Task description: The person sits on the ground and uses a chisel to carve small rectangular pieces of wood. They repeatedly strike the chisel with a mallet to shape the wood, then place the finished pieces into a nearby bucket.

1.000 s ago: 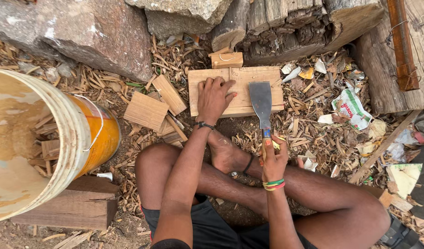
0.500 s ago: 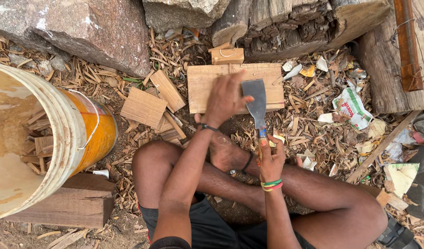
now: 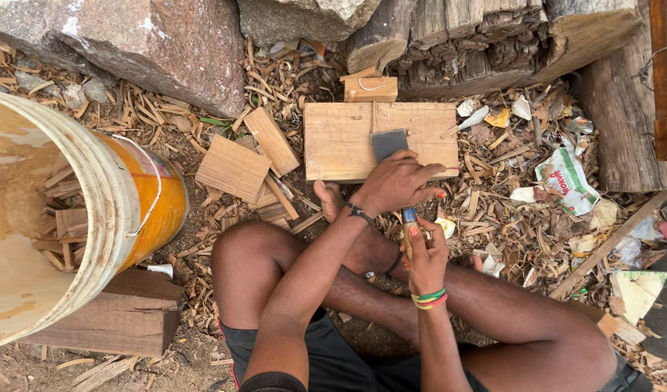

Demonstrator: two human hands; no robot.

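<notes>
I sit cross-legged on the ground before a flat light wooden board (image 3: pixel 341 141). My right hand (image 3: pixel 424 254) grips the handle of a broad-bladed chopping knife (image 3: pixel 389 143), whose grey blade lies flat on the board. My left hand (image 3: pixel 400 181) rests palm down on the blade's near part, fingers spread toward the right. A dark band is on the left wrist, coloured bands on the right. A small wooden block (image 3: pixel 370 88) sits just beyond the board.
A large yellow-orange bucket (image 3: pixel 94 218) with wood pieces inside stands at left, next to a dark wood block (image 3: pixel 116 319). Flat wood pieces (image 3: pixel 235 168) lie left of the board. Big rocks (image 3: pixel 152 43) and logs (image 3: pixel 493 36) line the far side. Shavings and paper litter cover the ground.
The knife has come down from upright over the board to lying flat on it. My left hand moved from the board's left part onto the blade.
</notes>
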